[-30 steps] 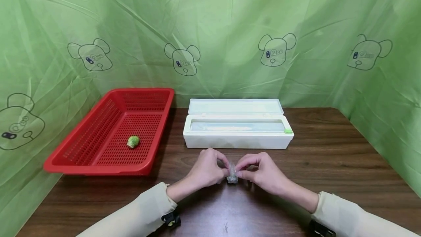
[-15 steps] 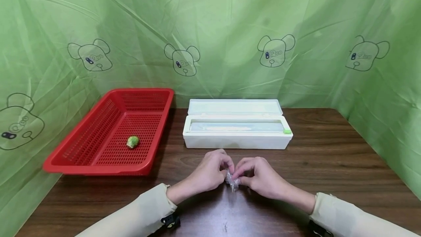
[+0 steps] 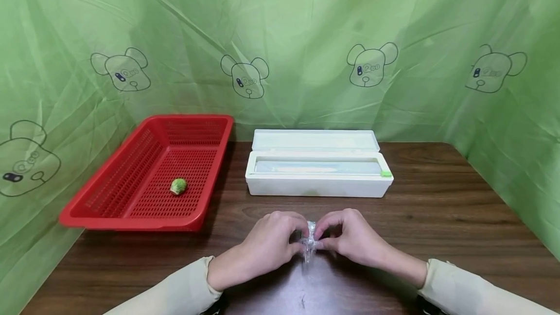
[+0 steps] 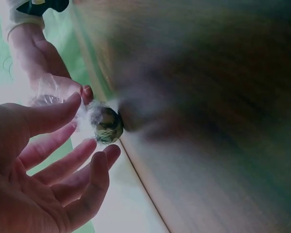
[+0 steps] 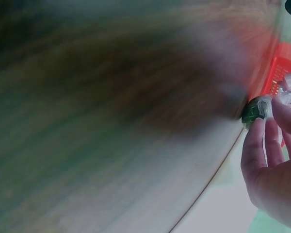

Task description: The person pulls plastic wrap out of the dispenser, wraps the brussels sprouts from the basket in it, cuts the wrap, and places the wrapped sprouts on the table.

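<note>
A small round green thing wrapped in clear film (image 3: 310, 242) rests on the table between both hands. Close up, it looks dark green inside the crinkled wrap, in the left wrist view (image 4: 106, 125) and the right wrist view (image 5: 253, 111). From the left, the left hand (image 3: 269, 244) pinches the film with thumb and fingers. The right hand (image 3: 354, 237) grips the film on the opposite side, its thumb and index finger bent towards it. Loose film ends stick out around the fingertips, which partly hide the wrapped thing.
A red perforated basket (image 3: 210, 181) stands at the left, holding one small green sprout (image 3: 178, 186). Behind the hands lies a long white box (image 3: 319, 187) with its lid raised and a film roll (image 3: 317, 167) inside. Green cloth (image 3: 306, 38) surrounds the wooden table (image 3: 446, 208).
The left hand and forearm have shifted lower and closer, and its fingers have changed position on the film. The wrap has been turned between the fingertips. The camera view has moved slightly.
</note>
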Demonstrator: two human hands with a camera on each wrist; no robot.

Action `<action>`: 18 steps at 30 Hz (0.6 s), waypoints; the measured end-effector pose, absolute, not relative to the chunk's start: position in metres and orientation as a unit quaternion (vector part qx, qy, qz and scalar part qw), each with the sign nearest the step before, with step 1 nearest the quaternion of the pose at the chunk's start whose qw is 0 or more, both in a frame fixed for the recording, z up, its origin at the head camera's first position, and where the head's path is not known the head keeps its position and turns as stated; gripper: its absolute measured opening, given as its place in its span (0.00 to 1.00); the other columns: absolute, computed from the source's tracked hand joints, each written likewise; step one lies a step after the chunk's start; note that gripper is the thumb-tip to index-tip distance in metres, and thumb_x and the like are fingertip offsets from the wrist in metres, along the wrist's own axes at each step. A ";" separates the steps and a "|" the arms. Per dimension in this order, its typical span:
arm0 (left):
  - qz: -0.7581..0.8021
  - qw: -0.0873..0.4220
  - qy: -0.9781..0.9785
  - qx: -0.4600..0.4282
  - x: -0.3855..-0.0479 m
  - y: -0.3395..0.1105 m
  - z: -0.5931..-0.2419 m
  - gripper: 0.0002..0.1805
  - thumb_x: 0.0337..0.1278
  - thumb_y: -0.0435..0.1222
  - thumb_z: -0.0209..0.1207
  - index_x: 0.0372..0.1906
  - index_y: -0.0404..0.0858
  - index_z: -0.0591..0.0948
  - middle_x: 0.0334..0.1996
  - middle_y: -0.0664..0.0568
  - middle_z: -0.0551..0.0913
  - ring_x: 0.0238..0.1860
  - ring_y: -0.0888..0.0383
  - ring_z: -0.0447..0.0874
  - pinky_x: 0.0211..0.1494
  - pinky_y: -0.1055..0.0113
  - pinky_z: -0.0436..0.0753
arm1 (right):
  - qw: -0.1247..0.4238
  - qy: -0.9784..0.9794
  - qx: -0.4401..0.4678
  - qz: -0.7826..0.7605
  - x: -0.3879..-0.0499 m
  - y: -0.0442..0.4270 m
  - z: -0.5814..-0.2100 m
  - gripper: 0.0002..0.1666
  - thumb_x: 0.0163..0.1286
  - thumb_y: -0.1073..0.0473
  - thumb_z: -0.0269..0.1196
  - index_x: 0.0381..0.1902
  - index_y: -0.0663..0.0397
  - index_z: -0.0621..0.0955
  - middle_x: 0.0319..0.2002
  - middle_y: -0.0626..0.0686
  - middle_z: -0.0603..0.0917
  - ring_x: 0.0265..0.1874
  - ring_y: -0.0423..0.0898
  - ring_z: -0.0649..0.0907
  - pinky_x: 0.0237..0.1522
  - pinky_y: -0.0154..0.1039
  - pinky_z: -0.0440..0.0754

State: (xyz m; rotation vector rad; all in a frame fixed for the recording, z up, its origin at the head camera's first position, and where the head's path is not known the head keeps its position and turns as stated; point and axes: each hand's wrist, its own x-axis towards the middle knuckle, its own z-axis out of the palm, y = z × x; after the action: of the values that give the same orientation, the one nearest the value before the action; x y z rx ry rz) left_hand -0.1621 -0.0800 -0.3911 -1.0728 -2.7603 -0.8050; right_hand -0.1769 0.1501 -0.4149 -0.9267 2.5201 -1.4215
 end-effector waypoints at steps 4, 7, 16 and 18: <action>-0.260 0.039 -0.901 -0.344 -0.162 -0.081 -0.392 0.06 0.55 0.32 0.76 0.32 0.47 0.90 0.47 0.59 0.89 0.49 0.63 0.87 0.50 0.63 0.86 | 0.053 0.825 -0.307 -0.472 -0.175 0.149 -0.414 0.09 0.59 0.64 0.80 0.32 0.43 0.91 0.36 0.39 0.90 0.41 0.41 0.88 0.45 0.41 0.86; -0.265 0.031 -0.905 -0.331 -0.163 -0.081 -0.393 0.05 0.57 0.31 0.74 0.33 0.45 0.92 0.47 0.59 0.89 0.50 0.62 0.87 0.51 0.62 0.86 | 0.047 0.832 -0.301 -0.465 -0.173 0.148 -0.413 0.08 0.61 0.63 0.79 0.32 0.43 0.91 0.36 0.38 0.90 0.42 0.40 0.88 0.49 0.41 0.85; -0.324 -0.013 -0.900 -0.293 -0.168 -0.080 -0.392 0.04 0.63 0.37 0.73 0.32 0.46 0.91 0.45 0.60 0.88 0.48 0.62 0.85 0.53 0.62 0.83 | 0.074 0.845 -0.246 -0.469 -0.167 0.148 -0.406 0.06 0.65 0.62 0.76 0.30 0.46 0.89 0.30 0.41 0.89 0.19 0.41 0.82 0.24 0.36 0.82; -0.323 -0.016 -0.902 -0.286 -0.168 -0.080 -0.392 0.04 0.63 0.37 0.73 0.32 0.46 0.91 0.44 0.61 0.86 0.47 0.62 0.84 0.52 0.61 0.83 | 0.077 0.845 -0.242 -0.470 -0.167 0.147 -0.405 0.06 0.65 0.59 0.77 0.30 0.46 0.89 0.30 0.41 0.88 0.18 0.41 0.82 0.23 0.36 0.81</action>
State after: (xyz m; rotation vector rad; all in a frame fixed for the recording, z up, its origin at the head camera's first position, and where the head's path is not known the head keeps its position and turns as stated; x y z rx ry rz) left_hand -0.1677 -0.0797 -0.3921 -0.9075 -2.8627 -1.0245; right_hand -0.1665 0.1473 -0.4045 -0.7249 2.5338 -1.4080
